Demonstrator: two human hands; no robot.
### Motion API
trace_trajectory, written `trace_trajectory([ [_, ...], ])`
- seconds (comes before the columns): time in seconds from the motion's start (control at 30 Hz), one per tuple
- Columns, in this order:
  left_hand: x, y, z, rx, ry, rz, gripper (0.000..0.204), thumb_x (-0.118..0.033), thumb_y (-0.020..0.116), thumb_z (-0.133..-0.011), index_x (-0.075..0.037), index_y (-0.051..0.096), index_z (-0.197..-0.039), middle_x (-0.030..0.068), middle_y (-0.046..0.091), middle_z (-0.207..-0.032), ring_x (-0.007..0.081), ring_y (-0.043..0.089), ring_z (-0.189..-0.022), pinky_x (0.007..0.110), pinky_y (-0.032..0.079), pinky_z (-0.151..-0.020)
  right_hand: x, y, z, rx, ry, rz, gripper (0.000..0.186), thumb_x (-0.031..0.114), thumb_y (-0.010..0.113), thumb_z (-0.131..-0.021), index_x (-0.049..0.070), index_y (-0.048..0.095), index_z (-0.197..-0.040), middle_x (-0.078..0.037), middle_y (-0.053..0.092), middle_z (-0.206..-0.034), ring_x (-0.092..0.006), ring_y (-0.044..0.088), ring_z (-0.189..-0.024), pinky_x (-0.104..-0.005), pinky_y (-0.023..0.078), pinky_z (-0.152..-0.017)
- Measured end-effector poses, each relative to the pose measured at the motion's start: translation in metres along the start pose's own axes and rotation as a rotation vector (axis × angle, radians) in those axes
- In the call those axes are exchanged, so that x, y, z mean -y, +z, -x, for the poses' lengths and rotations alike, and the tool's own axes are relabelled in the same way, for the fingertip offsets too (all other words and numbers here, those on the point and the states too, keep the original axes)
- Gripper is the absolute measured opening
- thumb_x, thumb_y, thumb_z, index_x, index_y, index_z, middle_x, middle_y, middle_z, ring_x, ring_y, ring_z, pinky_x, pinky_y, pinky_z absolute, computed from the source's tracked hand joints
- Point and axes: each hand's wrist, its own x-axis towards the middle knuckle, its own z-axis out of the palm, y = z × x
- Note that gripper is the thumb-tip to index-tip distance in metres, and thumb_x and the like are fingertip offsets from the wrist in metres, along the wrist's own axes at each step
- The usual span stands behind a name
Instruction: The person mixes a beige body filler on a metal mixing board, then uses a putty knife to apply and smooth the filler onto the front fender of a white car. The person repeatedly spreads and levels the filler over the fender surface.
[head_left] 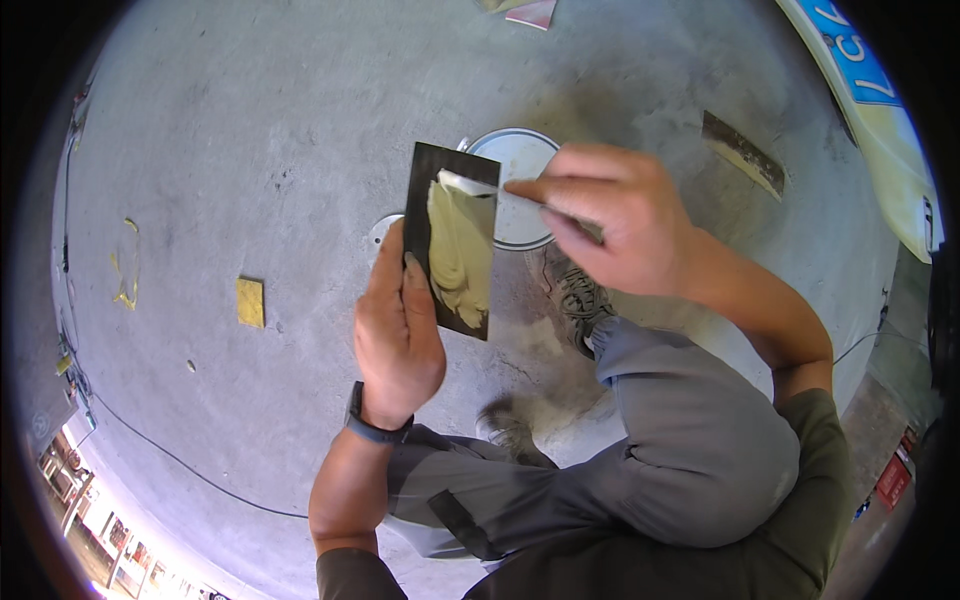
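Board (430, 160), right of fingers of left hand (400, 345), which pinch its left edge, thumb on face; likely light, stiff, best held at bare margin. Paste (455, 250), right of left thumb; probably soft, slippery. Spreader (470, 184), left of right hand's (625, 215) fingers, pinched by handle end.

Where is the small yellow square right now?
In the left part of the head view, the small yellow square lies on the grey floor, left of the left hand, which holds the dark board.
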Motion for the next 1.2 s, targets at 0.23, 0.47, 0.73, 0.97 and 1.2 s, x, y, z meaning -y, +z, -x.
trace_trajectory([
  [0.23, -0.011, -0.004, -0.007, -0.098, -0.406, 0.529, 0.044, -0.014, 0.041, -0.117, 0.011, 0.05, -0.152, 0.0084, 0.071, -0.111, 0.0059, 0.064, -0.085, 0.022, 0.054, -0.069, -0.003, 0.001, 0.011, 0.044, -0.291, -0.026, 0.038, 0.003, 0.078, -0.075, 0.008, 0.085, -0.112, -0.003, 0.071, -0.101, -0.0227, 0.07, -0.087, -0.0362, 0.059, -0.069],
  [0.47, -0.041, -0.005, 0.009, -0.129, -0.521, 0.803, 0.052, -0.017, 0.041, -0.115, 0.017, 0.045, -0.154, 0.0213, 0.071, -0.132, 0.0192, 0.072, -0.115, 0.032, 0.059, -0.098, -0.009, 0.015, 0.011, -0.311, -0.567, 0.162, 0.042, 0.017, 0.074, -0.075, 0.015, 0.087, -0.115, -0.002, 0.072, -0.108, -0.0233, 0.071, -0.102, -0.0463, 0.065, -0.094],
  [0.73, -0.029, -0.013, 0.017, -0.169, -0.556, 0.9, 0.049, -0.017, 0.042, -0.116, 0.016, 0.048, -0.153, 0.0204, 0.072, -0.132, 0.0173, 0.072, -0.114, 0.028, 0.058, -0.095, -0.043, -0.006, 0.019, -0.153, -0.582, 0.319, 0.036, 0.006, 0.078, -0.08, 0.009, 0.085, -0.116, -0.004, 0.071, -0.111, -0.0249, 0.071, -0.11, -0.0496, 0.06, -0.108],
  [0.97, -0.021, -0.016, 0.003, -0.082, -0.282, 0.618, 0.048, -0.02, 0.047, -0.117, 0.013, 0.054, -0.151, 0.0133, 0.073, -0.126, 0.0105, 0.066, -0.103, 0.021, 0.051, -0.088, -0.015, -0.011, 0.016, -0.209, 0.239, -0.373, 0.051, -0.008, 0.06, -0.103, -0.005, 0.056, -0.154, -0.01, 0.073, -0.124, -0.0067, 0.064, -0.108, -0.0237, 0.053, -0.092],
  [1.2, -0.025, -0.001, 0.011, -0.008, -0.24, 0.45, 0.048, -0.02, 0.046, -0.117, 0.015, 0.054, -0.15, 0.0116, 0.076, -0.113, 0.0086, 0.063, -0.094, 0.022, 0.049, -0.084, 0.002, 0.032, 0.005, -0.041, 0.522, -0.449, 0.056, 0.005, 0.064, -0.105, -0.002, 0.052, -0.159, -0.014, 0.07, -0.138, -0.0128, 0.061, -0.122, -0.0301, 0.047, -0.11],
])
